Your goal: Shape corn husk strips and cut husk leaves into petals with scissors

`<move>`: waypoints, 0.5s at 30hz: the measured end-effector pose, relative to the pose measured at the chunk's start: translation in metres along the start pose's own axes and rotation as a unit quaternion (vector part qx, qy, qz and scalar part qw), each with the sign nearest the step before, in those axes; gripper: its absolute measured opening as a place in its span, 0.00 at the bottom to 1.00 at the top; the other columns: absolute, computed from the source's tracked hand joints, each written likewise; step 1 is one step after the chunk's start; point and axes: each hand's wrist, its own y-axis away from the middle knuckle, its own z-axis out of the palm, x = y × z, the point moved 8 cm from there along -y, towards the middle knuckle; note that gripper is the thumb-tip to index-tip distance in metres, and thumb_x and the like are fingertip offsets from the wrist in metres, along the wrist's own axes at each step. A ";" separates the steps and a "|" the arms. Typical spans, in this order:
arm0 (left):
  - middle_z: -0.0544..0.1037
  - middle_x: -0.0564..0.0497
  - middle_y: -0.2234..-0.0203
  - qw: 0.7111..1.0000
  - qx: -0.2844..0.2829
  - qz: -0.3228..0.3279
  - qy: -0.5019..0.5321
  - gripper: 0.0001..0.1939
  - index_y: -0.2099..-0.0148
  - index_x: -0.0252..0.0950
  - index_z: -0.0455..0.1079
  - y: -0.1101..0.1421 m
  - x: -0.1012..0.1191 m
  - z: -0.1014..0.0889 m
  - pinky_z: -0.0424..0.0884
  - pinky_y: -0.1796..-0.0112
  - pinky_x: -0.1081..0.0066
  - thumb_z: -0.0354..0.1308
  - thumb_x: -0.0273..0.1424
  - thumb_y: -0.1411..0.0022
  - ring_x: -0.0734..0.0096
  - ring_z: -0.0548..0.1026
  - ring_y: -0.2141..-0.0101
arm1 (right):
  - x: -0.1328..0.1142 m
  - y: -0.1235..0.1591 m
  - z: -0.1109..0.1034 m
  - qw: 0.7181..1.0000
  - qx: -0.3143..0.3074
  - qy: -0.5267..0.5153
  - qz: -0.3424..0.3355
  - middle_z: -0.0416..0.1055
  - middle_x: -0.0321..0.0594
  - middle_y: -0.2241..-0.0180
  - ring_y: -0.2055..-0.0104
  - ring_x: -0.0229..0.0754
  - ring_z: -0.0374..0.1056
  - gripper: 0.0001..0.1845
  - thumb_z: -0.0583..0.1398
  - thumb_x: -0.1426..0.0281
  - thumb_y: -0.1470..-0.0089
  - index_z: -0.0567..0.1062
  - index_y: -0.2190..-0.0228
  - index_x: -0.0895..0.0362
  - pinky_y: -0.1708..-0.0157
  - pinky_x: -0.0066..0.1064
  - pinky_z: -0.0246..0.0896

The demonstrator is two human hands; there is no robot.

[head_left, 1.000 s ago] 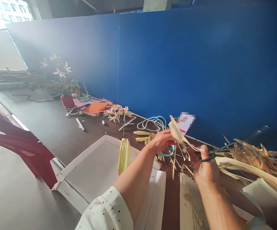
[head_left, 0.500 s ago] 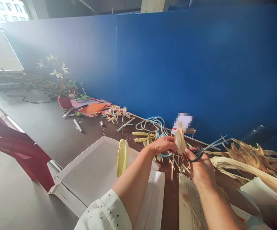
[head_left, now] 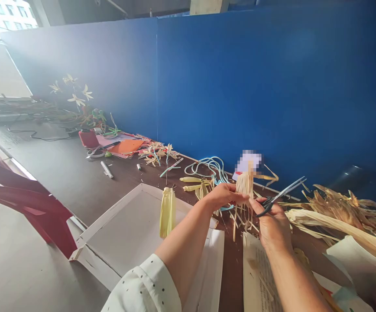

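My left hand (head_left: 225, 196) pinches a pale dried corn husk (head_left: 245, 184) that stands upright, with thin torn strips dangling below. Close beside it on the right, my right hand (head_left: 274, 223) grips black-handled scissors (head_left: 280, 196), their blades pointing up and right, away from the husk. The right thumb and fingertips meet the husk's lower edge near the left fingers. Beneath the hands, husk scraps (head_left: 234, 225) lie on the dark table (head_left: 129, 169).
A white cardboard tray (head_left: 110, 229) with a yellow-green husk (head_left: 167, 212) is at left. Brown husks (head_left: 347, 208) and a white cup-like container (head_left: 357, 255) are at right. Blue cord (head_left: 207, 164) and husk flowers (head_left: 153, 152) lie along the blue partition (head_left: 256, 86). A red chair (head_left: 45, 208) stands left.
The husk has turned from leaning to upright between my hands. My right hand has drawn closer to my left, and the scissors have swung into clearer view, blades up and right.
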 end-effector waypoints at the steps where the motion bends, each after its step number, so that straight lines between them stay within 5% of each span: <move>1: 0.70 0.54 0.80 1.000 0.016 -0.003 0.002 0.20 0.71 0.31 0.73 -0.001 -0.002 -0.002 0.57 0.77 0.76 0.69 0.42 0.61 0.81 0.63 0.79 | 0.002 -0.001 -0.002 1.000 0.007 -0.004 0.003 0.68 0.28 0.77 0.75 0.34 0.63 0.19 0.70 0.61 0.64 0.71 0.70 0.54 0.71 0.27 0.58; 5: 0.69 0.54 0.81 0.999 0.044 -0.012 0.012 0.18 0.72 0.31 0.73 -0.003 -0.007 -0.008 0.58 0.76 0.75 0.69 0.40 0.61 0.80 0.62 0.80 | 0.005 -0.003 -0.007 0.999 0.033 -0.005 0.001 0.67 0.28 0.78 0.76 0.34 0.61 0.20 0.71 0.60 0.65 0.71 0.71 0.55 0.73 0.27 0.57; 15: 0.71 0.52 0.78 0.999 0.007 -0.028 0.014 0.17 0.70 0.30 0.74 -0.001 -0.007 -0.003 0.57 0.77 0.76 0.69 0.36 0.61 0.80 0.64 0.79 | -0.003 0.001 -0.005 0.996 0.033 0.072 -0.029 0.66 0.29 0.80 0.79 0.34 0.59 0.20 0.70 0.57 0.64 0.72 0.71 0.54 0.76 0.27 0.52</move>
